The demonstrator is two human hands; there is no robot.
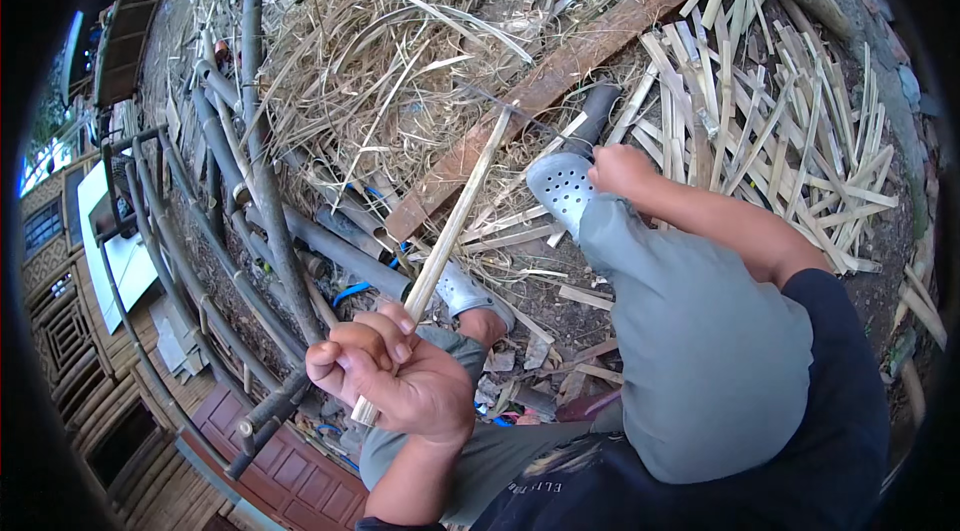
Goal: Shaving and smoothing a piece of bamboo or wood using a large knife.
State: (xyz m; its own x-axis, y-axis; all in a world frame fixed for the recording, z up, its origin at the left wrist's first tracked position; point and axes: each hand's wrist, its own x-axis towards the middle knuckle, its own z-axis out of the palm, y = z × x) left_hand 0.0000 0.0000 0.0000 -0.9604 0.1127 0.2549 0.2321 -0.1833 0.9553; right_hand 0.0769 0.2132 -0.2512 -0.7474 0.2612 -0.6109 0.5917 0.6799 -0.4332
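My left hand (pixel 395 371) is wrapped round a long split bamboo strip (pixel 460 221). The strip slants up and away to the right, and its short lower end shows below my palm. My right hand (pixel 622 171) is closed in a fist beside the toe of my light grey clog (pixel 562 189). A thin dark length (pixel 520 119) runs from near that fist toward the strip's far tip; I cannot tell whether it is a blade or a wire. A dark round pole (pixel 598 111) lies just past the clog.
A rusty flat beam (pixel 560 71) lies diagonally ahead. Beyond it sits a heap of bamboo shavings (pixel 390 71). Many split strips (pixel 770 131) are piled at right. Bamboo poles (pixel 265 191) and a bamboo railing (pixel 190 261) stand at left. My other clog (pixel 468 291) rests on littered ground.
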